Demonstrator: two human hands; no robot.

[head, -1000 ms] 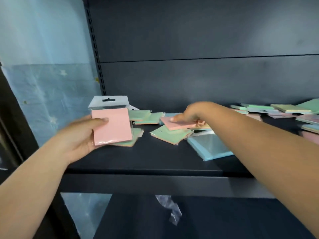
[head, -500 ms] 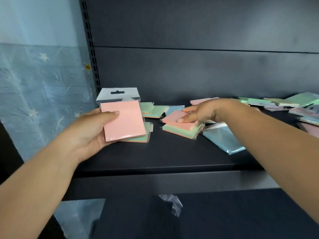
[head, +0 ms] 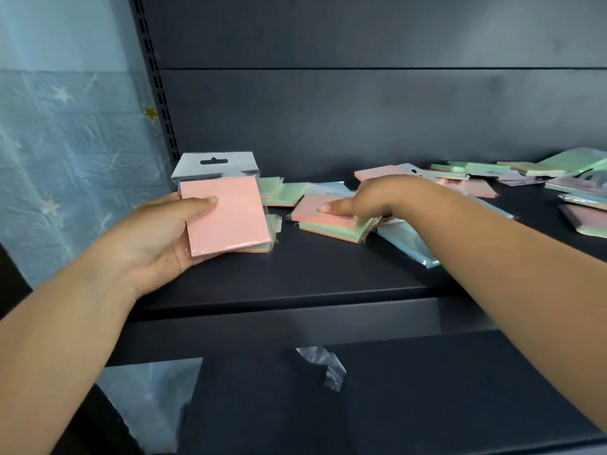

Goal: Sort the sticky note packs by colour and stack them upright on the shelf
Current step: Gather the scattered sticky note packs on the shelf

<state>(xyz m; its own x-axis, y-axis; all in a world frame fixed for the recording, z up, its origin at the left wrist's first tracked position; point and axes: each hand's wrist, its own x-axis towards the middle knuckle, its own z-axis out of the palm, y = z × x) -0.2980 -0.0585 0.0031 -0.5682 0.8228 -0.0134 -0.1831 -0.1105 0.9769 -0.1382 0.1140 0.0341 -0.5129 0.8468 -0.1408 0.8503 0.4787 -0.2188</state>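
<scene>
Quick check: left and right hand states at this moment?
Left hand: grips an upright pink sticky note pack.
Right hand: grips a pink pack lying atop the pile.

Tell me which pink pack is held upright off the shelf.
The pink pack in the left hand, hang tab up; the others lie flat on the shelf.

you have no readable text, label, brand or number here; the white header card (head: 213, 164) of the pack you hold is blank.

Right packs (head: 588, 205) cropped at edge
</scene>
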